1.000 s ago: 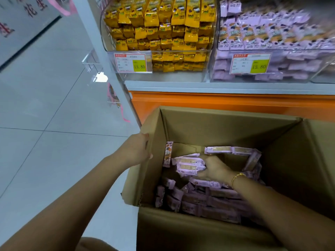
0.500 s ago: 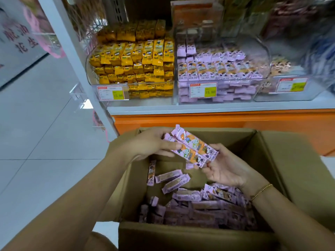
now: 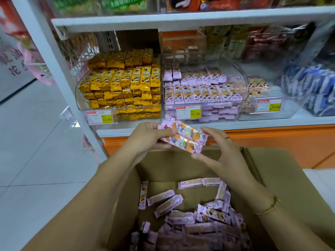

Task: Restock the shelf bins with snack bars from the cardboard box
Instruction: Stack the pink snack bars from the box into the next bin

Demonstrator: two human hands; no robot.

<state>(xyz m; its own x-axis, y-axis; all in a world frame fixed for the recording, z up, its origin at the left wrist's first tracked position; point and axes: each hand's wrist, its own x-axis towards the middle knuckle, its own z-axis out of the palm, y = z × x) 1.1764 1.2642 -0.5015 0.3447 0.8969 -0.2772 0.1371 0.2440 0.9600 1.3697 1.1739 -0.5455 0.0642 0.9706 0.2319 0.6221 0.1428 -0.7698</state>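
Two snack bars [image 3: 183, 137], held stacked above the open cardboard box [image 3: 293, 174] with one end gripped by the left hand [image 3: 145, 138] and the other bracketed by the curled fingers and thumb of the right hand [image 3: 223, 151], are best squared at the ends, then laid face up in the clear bin [image 3: 242, 77] of matching purple bars. Wrappers are glossy, pink-purple, printed with cartoon figures on orange panels.
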